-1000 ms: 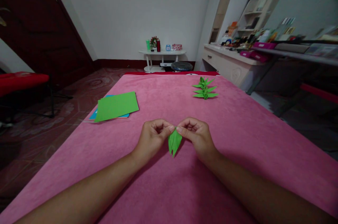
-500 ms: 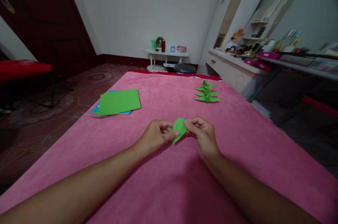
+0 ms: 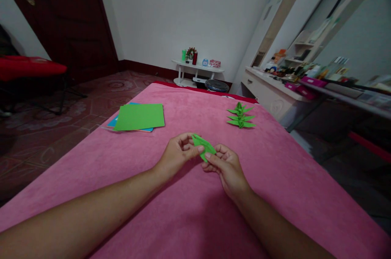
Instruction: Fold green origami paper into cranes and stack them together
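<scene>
A small folded green paper (image 3: 204, 146) is held between both hands, just above the pink cloth (image 3: 189, 218). My left hand (image 3: 180, 149) pinches its left side, thumb on top and fingers behind. My right hand (image 3: 227, 165) grips its lower right edge, with the thumb pressed on the paper. Beyond my right hand lie several folded green paper pieces (image 3: 241, 120) with pointed tips, set in a short row. To the left is a stack of paper sheets, a green sheet (image 3: 142, 116) on top and blue edges showing underneath.
At the far wall stands a low white table (image 3: 198, 66) with a green cup, a red bottle and a tissue box. A cluttered dresser (image 3: 275, 84) runs along the right. A red chair (image 3: 30, 67) is at the left, near a dark door (image 3: 67, 18).
The folded paper has been turned, so its point now faces upper left instead of down. My right hand has shifted slightly lower and left. The whole view has tilted a little.
</scene>
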### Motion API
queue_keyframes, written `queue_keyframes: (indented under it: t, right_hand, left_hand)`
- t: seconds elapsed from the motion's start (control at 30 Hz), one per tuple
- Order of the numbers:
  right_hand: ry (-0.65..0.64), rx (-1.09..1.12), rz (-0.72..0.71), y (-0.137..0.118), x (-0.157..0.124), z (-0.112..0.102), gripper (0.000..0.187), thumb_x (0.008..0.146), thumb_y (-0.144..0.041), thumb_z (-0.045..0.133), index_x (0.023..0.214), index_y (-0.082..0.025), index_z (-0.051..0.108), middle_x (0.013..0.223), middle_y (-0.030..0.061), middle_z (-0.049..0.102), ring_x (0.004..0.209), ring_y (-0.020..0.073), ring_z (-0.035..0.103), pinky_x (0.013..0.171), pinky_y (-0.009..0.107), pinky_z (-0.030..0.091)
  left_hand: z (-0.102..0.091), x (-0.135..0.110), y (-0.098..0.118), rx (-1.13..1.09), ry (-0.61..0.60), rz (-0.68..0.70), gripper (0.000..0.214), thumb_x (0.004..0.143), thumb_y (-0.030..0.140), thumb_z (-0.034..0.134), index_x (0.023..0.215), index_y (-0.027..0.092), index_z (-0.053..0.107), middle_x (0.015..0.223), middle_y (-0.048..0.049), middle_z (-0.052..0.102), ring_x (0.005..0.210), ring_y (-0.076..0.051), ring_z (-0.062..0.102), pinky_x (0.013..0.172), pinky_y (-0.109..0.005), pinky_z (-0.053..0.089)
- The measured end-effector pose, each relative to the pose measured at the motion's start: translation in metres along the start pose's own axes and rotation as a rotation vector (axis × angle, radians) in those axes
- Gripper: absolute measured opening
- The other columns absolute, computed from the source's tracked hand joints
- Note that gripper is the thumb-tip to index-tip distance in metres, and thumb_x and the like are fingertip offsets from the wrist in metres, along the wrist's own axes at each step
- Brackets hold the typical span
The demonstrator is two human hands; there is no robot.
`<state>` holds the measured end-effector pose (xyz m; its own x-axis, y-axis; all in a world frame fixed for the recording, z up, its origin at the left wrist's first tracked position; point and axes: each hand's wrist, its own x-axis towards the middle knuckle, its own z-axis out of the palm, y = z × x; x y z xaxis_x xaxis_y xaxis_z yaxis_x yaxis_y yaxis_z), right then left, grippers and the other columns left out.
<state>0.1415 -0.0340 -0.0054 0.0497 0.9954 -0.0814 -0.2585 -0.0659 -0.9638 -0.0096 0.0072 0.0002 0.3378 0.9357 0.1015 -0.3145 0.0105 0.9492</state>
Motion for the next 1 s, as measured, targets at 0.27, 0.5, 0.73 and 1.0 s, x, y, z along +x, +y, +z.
queue_keyframes:
  t: [0.27, 0.5, 0.73, 1.0]
  right_hand:
    - [-0.047, -0.181, -0.042, -0.004, -0.002, 0.000, 0.030, 0.066, -0.038, 0.076, 0.077, -0.017, 0.057, 0.064, -0.0011, 0.063, 0.055, 0.0114, 0.060, 0.047, 0.019, 0.046]
    - [0.021, -0.283, -0.161, -0.001, 0.001, -0.003, 0.023, 0.072, -0.035, 0.071, 0.068, -0.016, 0.060, 0.050, -0.0031, 0.057, 0.042, 0.0079, 0.047, 0.041, 0.019, 0.036]
    - [0.036, -0.159, -0.165, 0.005, -0.002, -0.002, 0.020, 0.073, -0.033, 0.070, 0.068, -0.016, 0.063, 0.052, -0.0008, 0.061, 0.045, 0.0099, 0.053, 0.046, 0.022, 0.042]
    - [0.038, -0.120, -0.141, 0.006, -0.003, -0.001, 0.020, 0.073, -0.034, 0.070, 0.068, -0.016, 0.063, 0.053, 0.0002, 0.063, 0.047, 0.0109, 0.054, 0.048, 0.023, 0.043]
  left_hand:
    - [-0.001, 0.000, -0.003, 0.110, 0.011, -0.021, 0.023, 0.065, 0.033, 0.075, 0.065, 0.011, 0.070, 0.061, -0.0040, 0.066, 0.052, -0.010, 0.053, 0.053, -0.023, 0.041]
    - [-0.003, 0.001, -0.007, 0.092, -0.091, 0.005, 0.024, 0.067, 0.035, 0.075, 0.071, 0.012, 0.071, 0.067, -0.0049, 0.069, 0.057, -0.012, 0.058, 0.059, -0.025, 0.047]
    - [-0.001, -0.002, -0.007, 0.049, -0.076, -0.022, 0.025, 0.068, 0.035, 0.074, 0.074, 0.011, 0.072, 0.068, -0.0062, 0.069, 0.058, -0.013, 0.059, 0.060, -0.026, 0.047]
    - [0.000, -0.004, -0.008, 0.012, -0.070, -0.065, 0.023, 0.068, 0.032, 0.075, 0.068, 0.010, 0.069, 0.064, -0.0051, 0.066, 0.057, -0.012, 0.057, 0.059, -0.026, 0.045]
